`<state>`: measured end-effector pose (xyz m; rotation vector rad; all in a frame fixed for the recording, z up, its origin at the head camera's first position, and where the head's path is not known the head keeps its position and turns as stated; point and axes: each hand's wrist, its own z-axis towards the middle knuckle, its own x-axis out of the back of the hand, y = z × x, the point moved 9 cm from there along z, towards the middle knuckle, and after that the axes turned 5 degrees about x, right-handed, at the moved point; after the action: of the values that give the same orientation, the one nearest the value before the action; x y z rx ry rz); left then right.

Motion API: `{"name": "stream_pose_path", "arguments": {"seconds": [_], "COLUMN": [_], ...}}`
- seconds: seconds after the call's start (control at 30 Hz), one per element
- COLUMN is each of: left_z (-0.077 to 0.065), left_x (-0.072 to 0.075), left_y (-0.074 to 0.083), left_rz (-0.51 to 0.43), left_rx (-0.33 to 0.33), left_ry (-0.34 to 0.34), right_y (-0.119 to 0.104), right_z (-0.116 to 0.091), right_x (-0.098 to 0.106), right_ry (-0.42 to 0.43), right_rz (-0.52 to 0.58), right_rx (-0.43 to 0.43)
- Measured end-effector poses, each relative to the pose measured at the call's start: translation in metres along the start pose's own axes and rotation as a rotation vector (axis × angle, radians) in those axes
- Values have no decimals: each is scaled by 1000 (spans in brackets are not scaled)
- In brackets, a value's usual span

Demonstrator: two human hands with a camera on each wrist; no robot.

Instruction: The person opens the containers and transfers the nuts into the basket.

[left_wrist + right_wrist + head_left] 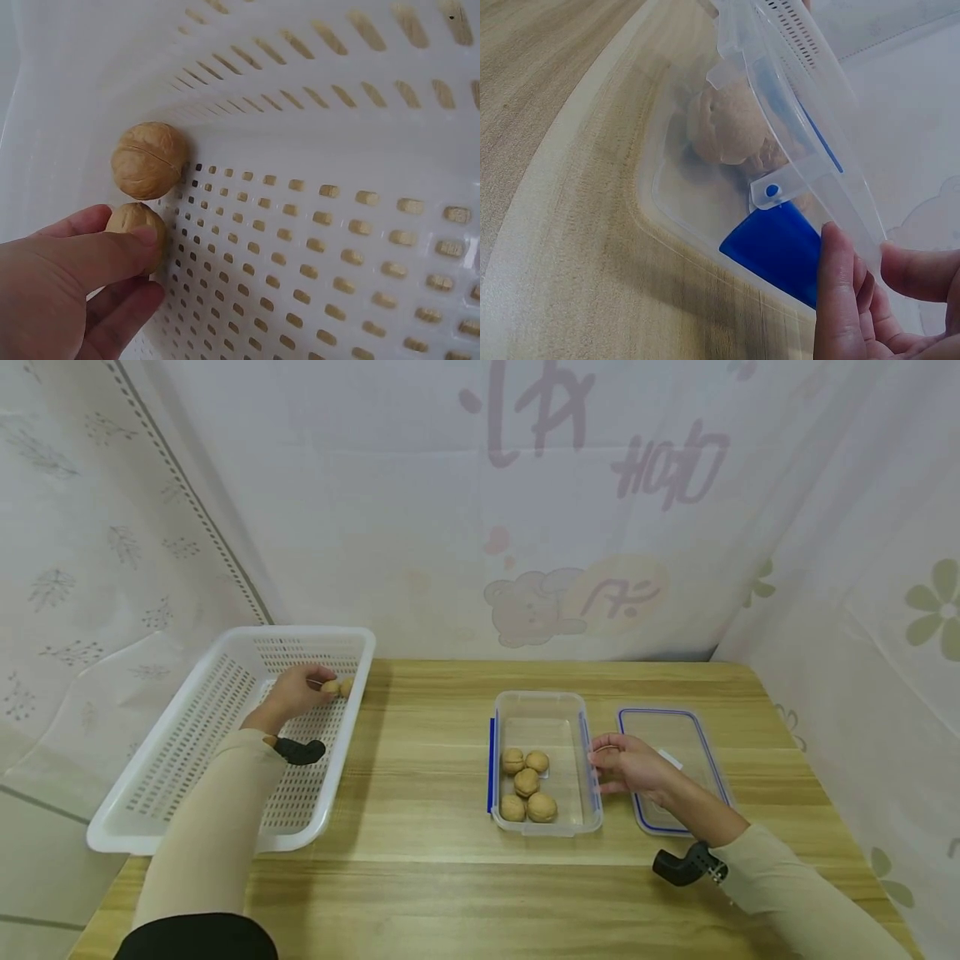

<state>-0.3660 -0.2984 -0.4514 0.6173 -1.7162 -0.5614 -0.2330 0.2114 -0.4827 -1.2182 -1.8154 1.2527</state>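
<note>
Deep in the white perforated basket (343, 760), my left hand (292, 695) pinches a walnut (133, 219) between thumb and fingers. Another walnut (148, 160) lies right beside it, in the corner of the basket. On the right, my right hand (633, 768) holds the near side of a clear plastic box (558, 735), thumb at the rim and fingers along the outside by a blue clip latch (772, 251). Several walnuts (527, 782) sit inside that box, mostly toward its left and front.
A clear lid with a blue seal (667, 727) lies on the wooden table (435, 885) to the right of the box, partly behind my right hand. Printed cloth (420, 527) hangs behind the table and at both sides.
</note>
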Motion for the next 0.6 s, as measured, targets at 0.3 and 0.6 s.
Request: {"name": "stream_pose_path", "arguments": {"seconds": [0.3, 0.6], "left_z": [1, -5], "left_x": [4, 22], "left_y": [-1, 8], "left_rz": [46, 96], "left_rx": [-4, -23], "left_ry": [-8, -1], "right_y": [-1, 0], "right_z": [0, 0], "right_x": [0, 0], "right_ry": [-5, -5], "right_rz": [9, 10], "right_rx": [0, -4]}}
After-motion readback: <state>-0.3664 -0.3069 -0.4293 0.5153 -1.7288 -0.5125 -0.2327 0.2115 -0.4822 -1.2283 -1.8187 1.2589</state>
